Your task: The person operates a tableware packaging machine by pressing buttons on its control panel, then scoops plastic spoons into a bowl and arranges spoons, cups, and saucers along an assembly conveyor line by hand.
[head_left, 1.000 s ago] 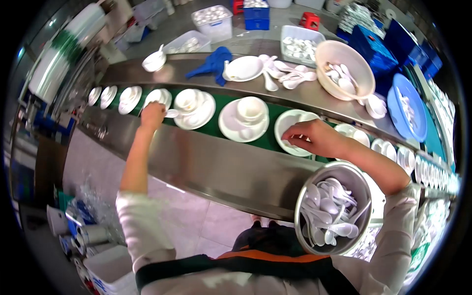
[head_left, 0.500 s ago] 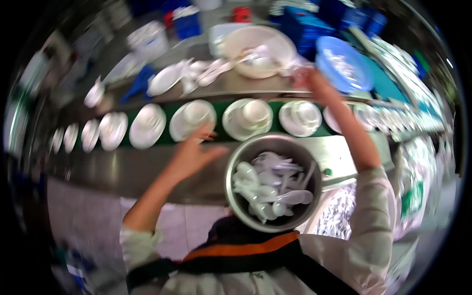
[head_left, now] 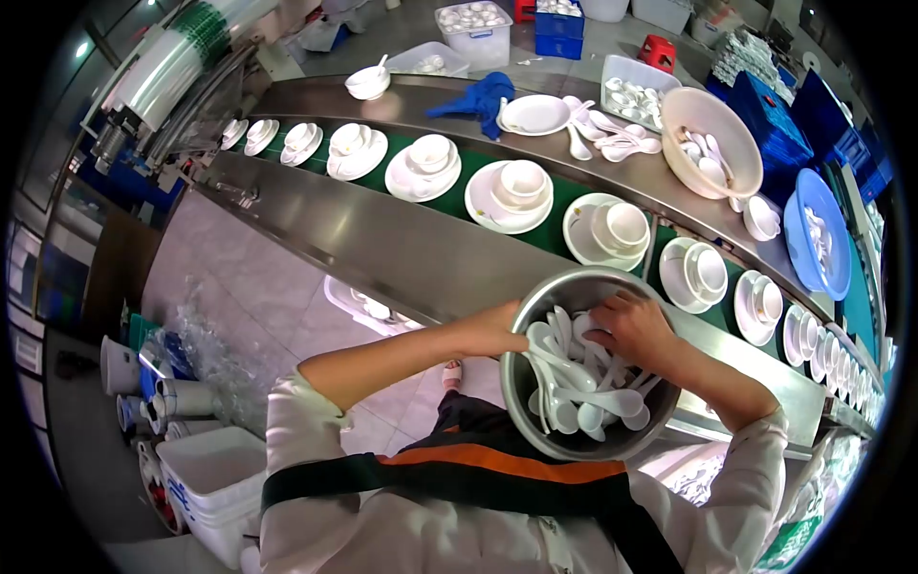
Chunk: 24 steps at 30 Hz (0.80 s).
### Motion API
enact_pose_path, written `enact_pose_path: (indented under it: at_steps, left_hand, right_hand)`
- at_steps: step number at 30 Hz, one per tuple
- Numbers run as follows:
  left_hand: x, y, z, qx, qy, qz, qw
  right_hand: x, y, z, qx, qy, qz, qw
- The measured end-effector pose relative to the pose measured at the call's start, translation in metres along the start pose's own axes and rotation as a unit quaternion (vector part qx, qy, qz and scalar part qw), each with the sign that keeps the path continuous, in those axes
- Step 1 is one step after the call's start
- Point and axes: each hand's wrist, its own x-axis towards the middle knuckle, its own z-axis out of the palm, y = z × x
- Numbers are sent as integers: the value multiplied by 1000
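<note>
A steel basin [head_left: 521, 407] full of white spoons [head_left: 583, 383] stands against my front at the conveyor's near edge. My left hand [head_left: 495, 328] is closed on its left rim, thumb inside by the spoon handles, the other fingers mostly hidden. Inside the basin, my right hand [head_left: 633, 330] has its fingers curled down round spoon handles at the far right; the fingertips are partly hidden. Beyond the basin, a green conveyor belt [head_left: 564, 265] carries a row of plates [head_left: 488, 212], each with a bowl [head_left: 627, 226] on it.
On the steel ledge behind the belt are a blue cloth [head_left: 483, 100], a plate [head_left: 535, 115], loose spoons [head_left: 626, 143], a cream basin [head_left: 679, 115] and a blue basin [head_left: 798, 239]. White tubs [head_left: 215, 445] stand on the floor at left.
My view has swung left. My left hand came from the belt to the basin's rim. My right hand came back from the far ledge into the spoons.
</note>
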Motion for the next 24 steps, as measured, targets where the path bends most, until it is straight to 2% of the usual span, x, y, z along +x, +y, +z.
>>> enact_pose_path:
  at_steps: [1,2,5,6,7,9,11,12,13,14,15,16,17,18,19,20,21,23,24]
  left_hand:
    - [-17,9,-16,-5,-13,-44,999]
    - [-33,10,-31,-5,-15,-45,999]
    - [-85,-9,-85,-63,58,-49,995]
    - [-97,-9,-95,-42,67,-50,996]
    - [-107,-3,-96,-27,86,-77,993]
    - [-128,-16,-127,-32,64,-99,993]
    - [-143,-32,-146,75,105,-74,989]
    - [-153,-18,-147,127,192,-88,969]
    - [-154,-5,-136,295,256,-23,920]
    - [-151,0,-136,442,312,47,840]
    - [-150,2,-140,437,316,45,841]
    - [-143,9,-135,465,220,98,852]
    - [-139,10,-132,483,142,139,853]
    - [-133,4,-129,509,71,95,853]
    - [-130,-1,-127,500,68,90,859]
    - [-115,-23,-122,497,10,92,863]
    - [-115,-23,-128,473,16,115,874]
    - [-113,-23,-130,461,20,114,880]
    - [-116,-22,-137,439,21,121,890]
  right_hand:
    - [17,-11,1,18,-32,-6,999]
    - [32,-26,3,20,-32,-5,999]
    - [92,-80,12,151,-2,6,989]
    - [104,-87,3,147,-9,15,989]
    - [108,-88,-1,206,25,34,978]
    - [129,-97,-14,318,69,115,939]
    - [146,-85,-24,479,157,129,854]
    - [162,-78,-39,499,171,116,841]
    - [157,-72,-38,454,183,111,865]
    - [183,-57,-49,456,236,134,848]
    - [204,-47,-42,440,236,118,858]
    - [213,-33,-25,427,242,103,865]
    - [246,-27,-4,330,185,55,924]
    - [275,-26,20,227,135,10,964]
    - [282,-19,42,134,121,-55,982]
    - [315,-21,54,42,107,-148,982]
    - [331,-28,55,47,112,-156,980]
    - [349,-35,55,-97,123,-181,971]
    - [360,-46,45,-95,148,-159,972]
